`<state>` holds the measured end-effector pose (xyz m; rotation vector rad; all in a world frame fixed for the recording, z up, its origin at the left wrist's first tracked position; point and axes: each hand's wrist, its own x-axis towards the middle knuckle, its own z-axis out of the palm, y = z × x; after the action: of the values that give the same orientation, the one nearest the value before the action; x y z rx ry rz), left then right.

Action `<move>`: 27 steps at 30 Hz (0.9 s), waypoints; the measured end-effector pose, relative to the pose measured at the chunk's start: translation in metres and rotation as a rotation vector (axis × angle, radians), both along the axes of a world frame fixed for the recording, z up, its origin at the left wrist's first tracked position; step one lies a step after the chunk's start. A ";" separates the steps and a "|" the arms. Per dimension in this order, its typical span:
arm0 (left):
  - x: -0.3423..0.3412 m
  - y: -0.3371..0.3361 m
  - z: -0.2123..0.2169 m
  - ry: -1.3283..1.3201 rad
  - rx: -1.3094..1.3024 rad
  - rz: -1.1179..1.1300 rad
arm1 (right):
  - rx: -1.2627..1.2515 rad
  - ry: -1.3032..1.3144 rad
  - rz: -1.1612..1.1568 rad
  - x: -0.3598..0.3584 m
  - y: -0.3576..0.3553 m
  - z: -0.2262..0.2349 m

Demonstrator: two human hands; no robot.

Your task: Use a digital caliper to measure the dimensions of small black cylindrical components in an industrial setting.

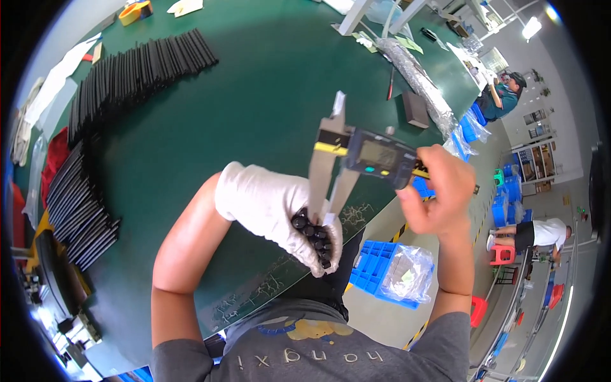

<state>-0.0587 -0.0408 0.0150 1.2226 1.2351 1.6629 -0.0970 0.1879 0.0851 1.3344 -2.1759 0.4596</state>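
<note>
My left hand (270, 200), in a white glove, is closed around a bundle of black rods (313, 234) whose round ends face up. In my bare right hand (443, 191) is a digital caliper (380, 156), gripped at its slide end between thumb and fingers. The caliper's long jaws point down at the rod ends, slightly apart; whether they touch a rod I cannot tell. On the green table (254, 83), a long row of black rods (143, 71) lies side by side at the far left. Nearer, more dark rods (81, 207) lie with their ends toward the middle.
Yellow tape (135, 11) sits at the far left edge. A dark block (415, 109) and a bubble-wrapped roll (417, 76) lie at the right. Below the table edge stands a blue crate (375, 270) with plastic wrap. Two other people are off to the right.
</note>
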 end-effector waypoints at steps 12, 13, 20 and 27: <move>-0.007 0.000 0.001 0.020 -0.045 -0.174 | 0.067 0.013 0.092 -0.015 -0.005 0.001; -0.007 0.001 0.001 0.018 -0.045 -0.167 | 0.068 0.033 0.107 -0.016 -0.006 0.001; -0.012 0.003 0.012 0.064 -0.102 -0.251 | 0.079 0.063 0.150 -0.023 -0.009 0.005; -0.017 0.004 0.007 0.055 -0.100 -0.323 | 0.061 0.107 0.197 -0.031 -0.013 0.003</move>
<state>-0.0752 -0.0368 0.0219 1.3339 1.0730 1.3261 -0.1282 0.1746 0.0879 1.5780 -1.9960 0.3889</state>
